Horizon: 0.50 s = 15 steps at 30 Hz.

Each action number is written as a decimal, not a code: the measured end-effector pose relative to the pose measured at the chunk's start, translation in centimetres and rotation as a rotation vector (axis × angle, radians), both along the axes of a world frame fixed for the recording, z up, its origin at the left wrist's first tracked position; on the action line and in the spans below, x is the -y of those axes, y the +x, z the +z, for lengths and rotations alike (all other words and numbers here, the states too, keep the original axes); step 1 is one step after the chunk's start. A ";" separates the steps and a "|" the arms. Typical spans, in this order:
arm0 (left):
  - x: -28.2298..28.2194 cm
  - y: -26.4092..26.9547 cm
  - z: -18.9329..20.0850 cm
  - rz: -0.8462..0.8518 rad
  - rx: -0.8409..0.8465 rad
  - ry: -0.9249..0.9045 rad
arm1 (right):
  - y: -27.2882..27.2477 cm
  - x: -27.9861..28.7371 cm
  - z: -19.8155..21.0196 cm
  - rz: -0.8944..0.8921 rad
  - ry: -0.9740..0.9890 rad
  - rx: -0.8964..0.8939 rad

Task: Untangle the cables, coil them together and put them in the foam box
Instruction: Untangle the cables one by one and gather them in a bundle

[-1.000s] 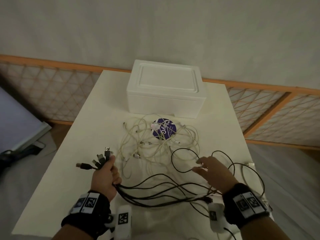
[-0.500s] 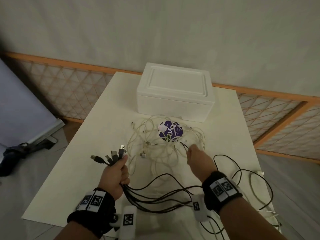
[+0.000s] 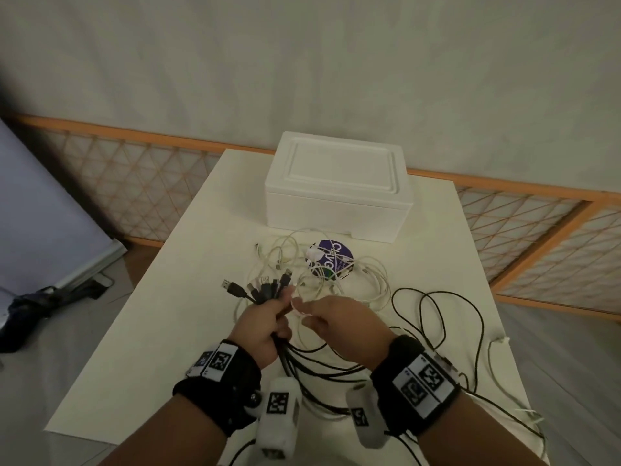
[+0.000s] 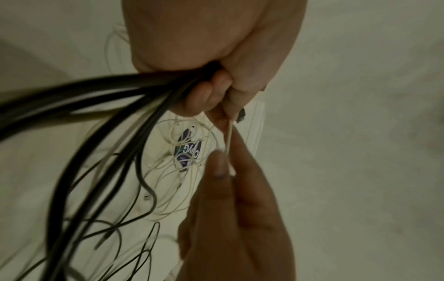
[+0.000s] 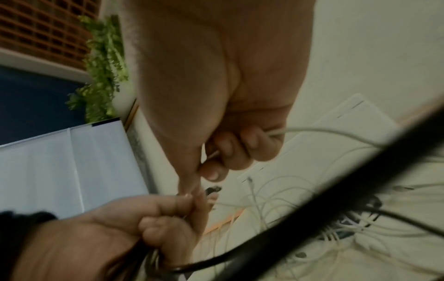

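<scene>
From the head camera, my left hand (image 3: 265, 326) is clenched round a bundle of black cables (image 3: 322, 368), their plugs (image 3: 258, 287) fanned out above my knuckles, while my right hand (image 3: 339, 317) pinches the end of one white cable (image 3: 297, 306) and holds it against the bundle; the rest of the white tangle (image 3: 322, 274) lies on the worktop (image 3: 188, 297) over a purple disc (image 3: 331, 258), just in front of the foam box (image 3: 336, 183), whose lid is on. The black leads loop loosely off to my right, some over the worktop's edge. From the left wrist, my left fingers (image 4: 199, 95) are curled tight on the black cables (image 4: 100, 89), and the white cable (image 4: 229, 136) runs taut between that fist and my right fingers (image 4: 218, 163), thumb and forefinger closed on it. From the right wrist, my right fingers (image 5: 230, 152) are wrapped round the white cable (image 5: 312, 131), which trails away toward the tangle, and my left hand (image 5: 149, 226) sits just below, touching them. I judge the step is adding this white end to the bundle: I should tuck its plug level with the others, open only my left thumb and forefinger to admit it so the black ones do not slip, then draw the white lead out of the pile slowly, stopping to free any loop that snags.
</scene>
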<state>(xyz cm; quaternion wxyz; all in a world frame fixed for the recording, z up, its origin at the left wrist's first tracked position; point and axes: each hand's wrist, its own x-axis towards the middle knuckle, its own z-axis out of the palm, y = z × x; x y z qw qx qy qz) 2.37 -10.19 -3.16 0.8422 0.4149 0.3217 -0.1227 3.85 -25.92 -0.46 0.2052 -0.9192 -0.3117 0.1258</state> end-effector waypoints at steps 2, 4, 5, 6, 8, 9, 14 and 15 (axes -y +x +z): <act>-0.8 0.7 -0.1 0.096 0.006 0.007 | 0.1 1.6 0.3 -0.028 0.020 0.001; -2.1 1.5 -0.2 0.183 -0.004 0.021 | 0.6 4.1 0.6 -0.147 0.013 0.029; -2.8 1.8 -0.2 0.214 -0.012 0.032 | 1.0 5.5 0.8 -0.210 -0.010 0.036; -3.5 2.1 -0.3 0.239 -0.022 0.048 | 1.3 6.8 1.0 -0.266 -0.029 0.041; -4.7 2.3 -0.6 0.272 -0.041 0.079 | 1.7 9.2 1.1 -0.376 -0.022 0.071; -4.9 2.4 -0.8 0.280 -0.044 0.094 | 1.8 10.2 1.1 -0.433 -0.009 0.101; -5.3 2.0 -1.5 0.301 -0.048 0.123 | 1.6 13.6 1.2 -0.725 0.041 0.218; -5.3 1.8 -1.4 0.269 -0.041 0.125 | 1.5 13.8 1.2 -0.768 0.060 0.240</act>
